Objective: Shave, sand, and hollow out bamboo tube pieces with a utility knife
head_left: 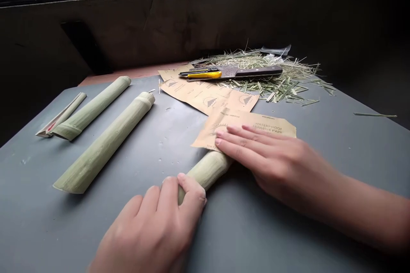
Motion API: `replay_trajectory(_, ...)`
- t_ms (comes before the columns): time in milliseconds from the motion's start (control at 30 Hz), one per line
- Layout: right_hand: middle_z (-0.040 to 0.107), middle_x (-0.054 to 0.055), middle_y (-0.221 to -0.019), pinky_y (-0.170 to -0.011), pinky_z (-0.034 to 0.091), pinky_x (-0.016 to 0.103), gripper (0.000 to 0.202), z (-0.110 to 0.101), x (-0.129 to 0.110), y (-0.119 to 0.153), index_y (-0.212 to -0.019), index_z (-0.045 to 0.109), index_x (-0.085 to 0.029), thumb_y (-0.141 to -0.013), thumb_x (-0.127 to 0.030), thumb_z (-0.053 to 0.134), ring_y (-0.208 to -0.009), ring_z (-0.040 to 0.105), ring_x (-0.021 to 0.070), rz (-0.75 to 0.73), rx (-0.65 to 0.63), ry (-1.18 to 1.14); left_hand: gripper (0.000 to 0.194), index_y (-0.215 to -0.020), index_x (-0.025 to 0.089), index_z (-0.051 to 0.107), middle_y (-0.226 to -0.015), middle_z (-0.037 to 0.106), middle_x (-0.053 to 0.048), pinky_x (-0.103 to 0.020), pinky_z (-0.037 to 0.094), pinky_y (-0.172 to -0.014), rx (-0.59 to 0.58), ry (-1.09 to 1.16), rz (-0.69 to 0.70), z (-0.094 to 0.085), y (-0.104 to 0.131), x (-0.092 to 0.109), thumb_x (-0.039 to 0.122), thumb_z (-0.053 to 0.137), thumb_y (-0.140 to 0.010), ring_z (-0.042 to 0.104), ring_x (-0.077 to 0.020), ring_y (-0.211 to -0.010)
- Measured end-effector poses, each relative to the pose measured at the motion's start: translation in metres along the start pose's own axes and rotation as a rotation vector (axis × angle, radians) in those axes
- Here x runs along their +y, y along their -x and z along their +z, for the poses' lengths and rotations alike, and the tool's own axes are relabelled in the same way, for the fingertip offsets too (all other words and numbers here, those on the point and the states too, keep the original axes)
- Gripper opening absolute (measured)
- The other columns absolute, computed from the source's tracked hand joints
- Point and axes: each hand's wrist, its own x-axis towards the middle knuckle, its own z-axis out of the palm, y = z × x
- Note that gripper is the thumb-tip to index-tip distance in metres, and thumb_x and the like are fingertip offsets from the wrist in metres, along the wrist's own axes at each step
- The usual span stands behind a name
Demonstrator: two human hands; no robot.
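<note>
My left hand is closed around the near part of a pale green bamboo piece. Over the far part of that bamboo lies a tan sheet of sandpaper, printed side up, with "abrasive paper" lettering. My right hand presses the sandpaper down onto the bamboo, its fingers stretched across the sheet and its thumb hidden beneath. The paper and hand cover the bamboo's far end. Two thicker bamboo pieces with slanted near ends, a longer one and a shorter one, lie to the left.
A narrow split bamboo piece lies at the far left. More sandpaper sheets are behind, under a yellow utility knife and a dark-handled cleaver. Bamboo shavings are heaped at the grey table's back, near the wall.
</note>
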Motion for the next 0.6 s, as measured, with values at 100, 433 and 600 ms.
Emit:
replay_trajectory(100, 0.065, 0.019, -0.131, -0.105, 0.053, 0.046, 0.038, -0.004, 0.003, 0.001, -0.124, 0.066, 0.000, -0.097, -0.003, 0.040, -0.123, 0.061, 0.0323, -0.067, -0.017, 0.022, 0.017, -0.103, 0.016, 0.057, -0.070, 0.052, -0.002, -0.032, 0.027, -0.045, -0.012, -0.065, 0.026, 0.000, 0.000, 0.001, 0.023, 0.051, -0.089, 0.054, -0.0187, -0.053)
replay_trajectory(433, 0.059, 0.016, -0.142, -0.116, 0.042, 0.045, 0.033, -0.009, 0.011, 0.001, -0.123, 0.066, -0.005, -0.093, -0.010, 0.052, -0.134, 0.053, 0.0305, 0.022, -0.107, -0.113, 0.028, -0.105, 0.016, 0.056, -0.069, 0.059, -0.001, -0.027, 0.031, -0.046, 0.032, -0.199, 0.003, -0.008, -0.002, 0.007, 0.003, 0.049, -0.081, 0.050, -0.0137, -0.049)
replay_trajectory(600, 0.053, 0.012, -0.149, -0.115, 0.044, 0.045, 0.044, -0.004, 0.016, -0.005, -0.143, 0.051, -0.010, -0.100, -0.009, 0.041, -0.138, 0.048, 0.0251, -0.065, -0.199, -0.103, 0.029, -0.105, 0.014, 0.057, -0.069, 0.060, -0.004, -0.026, 0.034, -0.044, 0.016, -0.233, 0.054, -0.010, -0.003, 0.007, 0.002, 0.048, -0.080, 0.052, -0.0152, -0.049)
